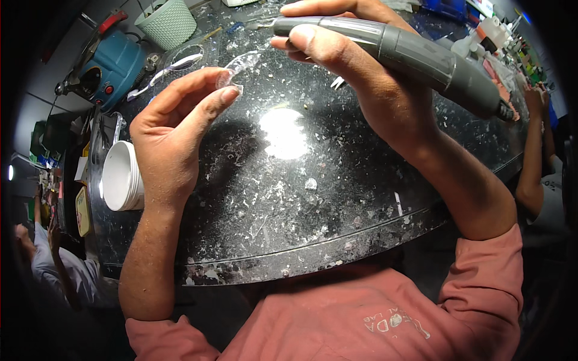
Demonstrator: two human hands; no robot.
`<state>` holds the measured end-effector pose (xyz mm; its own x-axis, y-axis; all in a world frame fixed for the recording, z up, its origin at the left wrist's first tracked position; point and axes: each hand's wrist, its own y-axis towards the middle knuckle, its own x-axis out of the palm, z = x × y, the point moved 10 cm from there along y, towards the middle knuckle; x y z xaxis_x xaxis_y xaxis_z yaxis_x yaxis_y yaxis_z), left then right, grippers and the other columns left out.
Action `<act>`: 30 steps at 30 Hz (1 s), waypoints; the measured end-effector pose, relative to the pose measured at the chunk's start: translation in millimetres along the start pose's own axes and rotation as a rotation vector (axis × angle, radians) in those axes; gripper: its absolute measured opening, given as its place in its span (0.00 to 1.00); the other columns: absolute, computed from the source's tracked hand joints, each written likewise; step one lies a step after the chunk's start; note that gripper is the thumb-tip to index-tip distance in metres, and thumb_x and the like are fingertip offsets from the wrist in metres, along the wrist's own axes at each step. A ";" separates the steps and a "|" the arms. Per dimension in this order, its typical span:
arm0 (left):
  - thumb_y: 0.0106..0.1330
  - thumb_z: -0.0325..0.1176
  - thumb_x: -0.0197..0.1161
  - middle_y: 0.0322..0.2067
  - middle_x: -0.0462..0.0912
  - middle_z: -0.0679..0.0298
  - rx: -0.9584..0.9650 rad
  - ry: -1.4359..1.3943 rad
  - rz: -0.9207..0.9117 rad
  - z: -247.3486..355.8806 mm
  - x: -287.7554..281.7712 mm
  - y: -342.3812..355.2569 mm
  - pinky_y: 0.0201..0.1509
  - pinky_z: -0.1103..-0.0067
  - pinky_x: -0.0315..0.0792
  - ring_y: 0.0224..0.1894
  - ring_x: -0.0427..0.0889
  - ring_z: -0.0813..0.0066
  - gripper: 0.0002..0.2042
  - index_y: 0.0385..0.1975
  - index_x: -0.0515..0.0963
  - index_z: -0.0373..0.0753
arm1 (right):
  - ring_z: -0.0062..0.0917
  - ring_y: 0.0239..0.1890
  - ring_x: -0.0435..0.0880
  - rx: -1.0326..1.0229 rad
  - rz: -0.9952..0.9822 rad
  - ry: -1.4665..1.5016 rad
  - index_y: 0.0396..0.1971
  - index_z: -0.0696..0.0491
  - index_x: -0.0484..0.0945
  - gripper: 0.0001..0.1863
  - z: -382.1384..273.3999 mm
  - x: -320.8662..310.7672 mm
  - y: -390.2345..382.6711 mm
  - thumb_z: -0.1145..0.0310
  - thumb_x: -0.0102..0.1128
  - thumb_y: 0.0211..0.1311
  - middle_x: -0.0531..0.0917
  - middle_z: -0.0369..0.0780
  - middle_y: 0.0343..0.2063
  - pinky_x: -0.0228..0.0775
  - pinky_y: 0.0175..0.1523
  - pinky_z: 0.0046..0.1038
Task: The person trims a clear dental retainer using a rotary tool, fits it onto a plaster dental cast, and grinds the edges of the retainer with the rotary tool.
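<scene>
Between the thumb and fingers of my left hand (171,129) is a clear plastic aligner (244,62), a thin curved piece whose near end the fingertips cover. My right hand (385,99) is wrapped round a dark grey rotary handpiece (418,54), its thick rear end and cord pointing right. A slim metal bit (262,24) sticks out of the handpiece's front, pointing left. The bit is above and slightly right of the aligner in the head view, apart from it. Whether the bit is spinning cannot be made out.
The black worktop (241,240) is strewn with white dust and scraps. A white tub (123,175) stands beside my left wrist. Beyond are a white-handled brush (158,78), a blue machine (117,63) and a woven basket (167,25). Bottles (490,31) stand far right. People work on both sides.
</scene>
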<state>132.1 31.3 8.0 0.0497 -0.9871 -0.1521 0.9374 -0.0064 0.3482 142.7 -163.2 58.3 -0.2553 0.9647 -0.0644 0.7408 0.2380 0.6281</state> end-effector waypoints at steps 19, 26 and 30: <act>0.55 0.19 0.64 0.38 0.82 0.61 0.133 0.034 -0.044 10.2 7.3 -0.7 0.50 0.81 0.74 0.42 0.81 0.76 0.13 0.41 0.79 0.32 | 0.14 0.30 0.76 0.045 -0.112 0.176 0.42 0.58 0.74 0.13 7.5 5.1 -6.9 0.66 0.58 0.62 0.78 0.35 0.28 0.68 0.34 0.16; 0.55 0.19 0.65 0.38 0.81 0.61 0.171 0.084 -0.052 12.5 7.7 -0.6 0.49 0.81 0.74 0.41 0.80 0.77 0.13 0.41 0.79 0.32 | 0.13 0.29 0.75 0.081 -0.142 0.235 0.42 0.57 0.74 0.12 8.5 3.1 -7.1 0.66 0.58 0.63 0.78 0.35 0.28 0.67 0.34 0.16; 0.55 0.19 0.65 0.38 0.81 0.61 0.150 0.065 -0.048 11.2 7.7 -0.8 0.50 0.81 0.74 0.41 0.80 0.77 0.13 0.41 0.79 0.32 | 0.13 0.29 0.75 0.105 -0.154 0.267 0.41 0.57 0.74 0.12 8.9 3.1 -7.4 0.65 0.58 0.63 0.78 0.35 0.28 0.67 0.33 0.16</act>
<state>127.9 22.0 16.9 0.0327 -0.9727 -0.2299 0.8774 -0.0822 0.4727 142.0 -161.0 46.5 -0.5132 0.8561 0.0618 0.7373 0.4028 0.5423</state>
